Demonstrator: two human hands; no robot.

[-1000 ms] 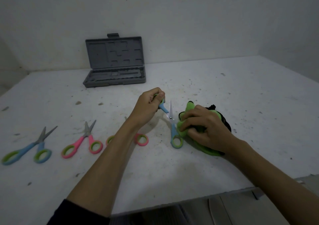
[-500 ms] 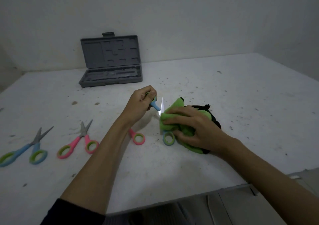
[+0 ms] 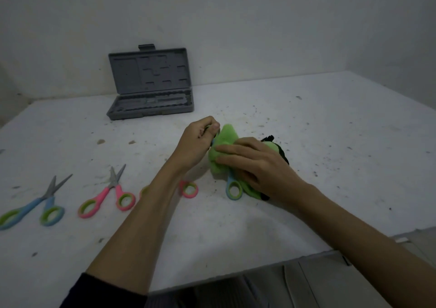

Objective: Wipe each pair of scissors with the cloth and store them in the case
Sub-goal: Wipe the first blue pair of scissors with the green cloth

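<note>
White dirty table [image 3: 306,166]. Left hand [image 3: 195,142] pinches blue scissors [image 3: 233,189]; right hand [image 3: 257,163] presses green cloth [image 3: 224,142] on them, near grey case [image 3: 151,90]. Blade hidden now; showed before.

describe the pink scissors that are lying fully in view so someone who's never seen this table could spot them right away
Start at the open grey case at the back of the white table, then come straight toward the near edge. The pink scissors lie there, just left of the left forearm, blades slightly open and pointing at the case. The pair to their left is blue, and the other pink pair is mostly hidden under the forearm.
</note>
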